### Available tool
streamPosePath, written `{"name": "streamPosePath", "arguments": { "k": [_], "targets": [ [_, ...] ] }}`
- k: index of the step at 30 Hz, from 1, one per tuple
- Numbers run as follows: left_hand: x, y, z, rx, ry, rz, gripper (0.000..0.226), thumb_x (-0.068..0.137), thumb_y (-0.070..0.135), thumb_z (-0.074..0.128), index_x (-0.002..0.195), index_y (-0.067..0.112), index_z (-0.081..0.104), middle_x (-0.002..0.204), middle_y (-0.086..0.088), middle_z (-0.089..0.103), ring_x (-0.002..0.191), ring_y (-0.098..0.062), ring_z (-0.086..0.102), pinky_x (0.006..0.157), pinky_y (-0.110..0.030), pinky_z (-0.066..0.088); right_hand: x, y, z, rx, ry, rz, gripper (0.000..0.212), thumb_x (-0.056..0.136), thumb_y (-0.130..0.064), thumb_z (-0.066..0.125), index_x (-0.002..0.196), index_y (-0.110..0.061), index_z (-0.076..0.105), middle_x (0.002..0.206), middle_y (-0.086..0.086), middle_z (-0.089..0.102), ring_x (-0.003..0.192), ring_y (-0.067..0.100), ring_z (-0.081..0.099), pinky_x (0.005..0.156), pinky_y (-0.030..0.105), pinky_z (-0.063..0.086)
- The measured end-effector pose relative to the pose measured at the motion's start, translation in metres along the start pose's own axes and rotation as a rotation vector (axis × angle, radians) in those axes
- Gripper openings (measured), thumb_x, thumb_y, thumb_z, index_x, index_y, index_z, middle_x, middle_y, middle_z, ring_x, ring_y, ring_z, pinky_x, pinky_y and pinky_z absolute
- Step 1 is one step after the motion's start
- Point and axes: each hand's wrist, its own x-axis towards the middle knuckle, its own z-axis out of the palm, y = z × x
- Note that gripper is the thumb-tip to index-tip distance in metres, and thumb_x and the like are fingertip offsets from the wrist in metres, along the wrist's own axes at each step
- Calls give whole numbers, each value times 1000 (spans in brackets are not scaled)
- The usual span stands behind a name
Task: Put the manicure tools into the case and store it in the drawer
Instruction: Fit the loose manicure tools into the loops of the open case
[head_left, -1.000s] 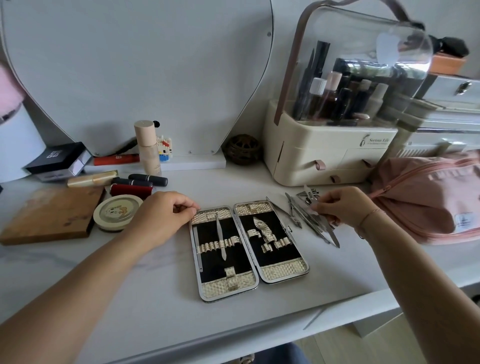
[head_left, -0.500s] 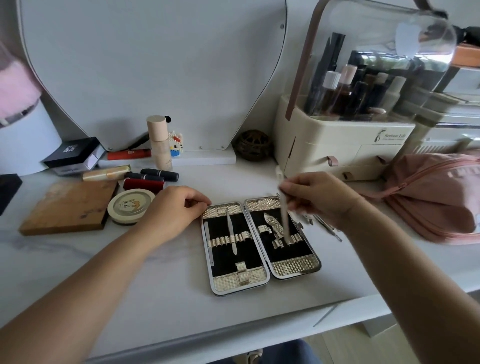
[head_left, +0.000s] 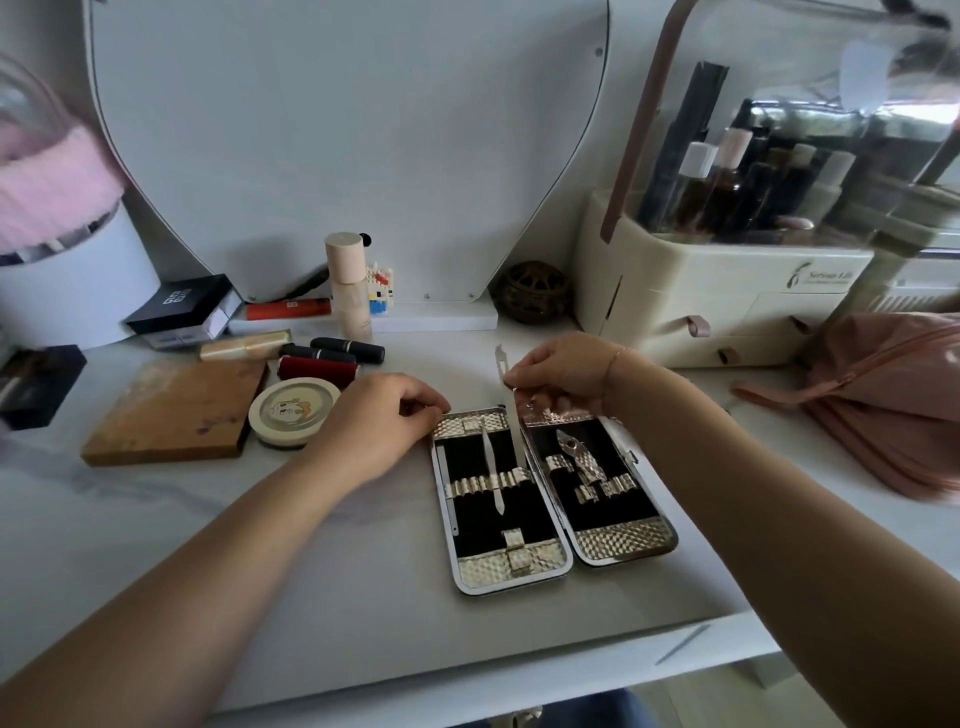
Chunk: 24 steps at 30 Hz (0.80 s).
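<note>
The manicure case (head_left: 618, 543) lies open flat on the white table, black lining and silver textured bands showing. Its left half holds a slim metal tool (head_left: 491, 470) under the elastic loops. Nippers (head_left: 579, 457) sit in the right half. My right hand (head_left: 563, 371) pinches a long thin metal tool (head_left: 511, 415), held nearly upright with its lower end at the loops of the left half. My left hand (head_left: 371, 428) rests with fingers curled at the case's top left corner, steadying it. Other loose tools are hidden behind my right hand.
Left of the case are a round tin (head_left: 293, 408), a wooden block (head_left: 176, 410), lipsticks (head_left: 345, 349) and a foundation bottle (head_left: 347, 283). A cream cosmetics organiser (head_left: 717, 296) with small drawers stands at the back right, a pink pouch (head_left: 883, 400) beside it. The table edge (head_left: 519, 670) runs below.
My right hand picked a long tool from the pile at the right and carried it left, from the right half of the case to the left half. The left hand stayed put.
</note>
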Motion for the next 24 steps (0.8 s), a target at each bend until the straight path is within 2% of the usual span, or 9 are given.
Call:
{"name": "streamPosePath", "arguments": {
  "k": [3,6,8,13,17,19,21,24],
  "targets": [
    [0,1,-1,-1,5,3,13,86,20,63,91,26,73,94,11,69,86,-2,58,68,-5,36,-2,-5,-4,-214,-21,19,11,80,-11,68,79,-1,66,51,5,47,32,7,32,35,12,26],
    [0,1,-1,5,10,-1,12,86,21,63,91,26,73,94,10,69,86,-2,58,66,-3,34,-5,-11,-7,-424,-85,21,12,77,-20,73,74,-9,68,54,1,49,34,5,36,38,14,29],
    [0,1,-1,8,17,-1,12,86,21,63,91,25,73,94,8,71,86,-4,59,65,-1,34,-3,-15,-9,-513,-82,8,19,74,-24,75,79,-7,70,53,-2,50,35,4,39,43,17,32],
    [0,1,-1,9,10,5,13,86,21,63,93,25,73,96,8,70,87,-5,59,68,-5,37,18,-18,-12,-401,-18,52,34,84,-27,66,94,6,67,59,6,50,44,13,36,40,19,31],
    [0,1,-2,9,7,11,13,86,20,63,92,25,73,95,8,70,86,-4,60,69,-6,38,34,-17,-6,-365,-47,96,39,85,-20,64,107,13,61,67,12,52,49,16,38,41,20,32],
    [1,1,-2,8,8,14,14,86,19,63,91,25,73,94,8,70,83,-2,59,67,-4,37,37,-17,-5,-343,-61,94,29,85,-16,64,98,10,65,63,10,52,46,15,38,39,19,32],
    [1,1,-2,5,5,15,14,86,19,62,91,26,73,94,9,69,82,0,58,67,-3,36,36,-17,-5,-332,-87,75,14,84,-14,65,83,-1,69,59,8,53,44,13,39,37,17,33],
    [1,0,-1,2,2,15,14,86,20,62,92,26,73,94,10,70,84,-1,59,67,-5,37,29,-18,-6,-403,-150,24,8,84,-16,66,78,-10,69,52,3,56,42,12,41,39,17,36]
  ]
}}
